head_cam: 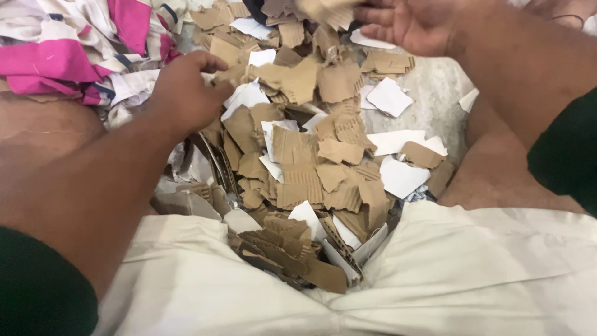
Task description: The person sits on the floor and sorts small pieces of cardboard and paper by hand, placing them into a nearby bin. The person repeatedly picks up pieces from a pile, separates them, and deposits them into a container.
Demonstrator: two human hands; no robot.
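A heap of torn brown cardboard pieces [298, 168] mixed with white card scraps [388, 96] lies on the floor between my legs. My left hand [183, 93] reaches into the heap's left side and pinches a brown cardboard piece [280, 78] by its edge. My right hand [404, 22] is raised at the top of the view, palm turned up, fingers curled around a torn piece of cardboard [326, 9] that is blurred. More brown pieces [280, 249] rest against the white cloth over my lap.
A pile of pink and white fabric [74, 56] lies at the top left. White cloth [435, 280] covers my lap along the bottom. Grey speckled floor [435, 87] shows at the right of the heap. A metal rim [217, 165] pokes out under the scraps.
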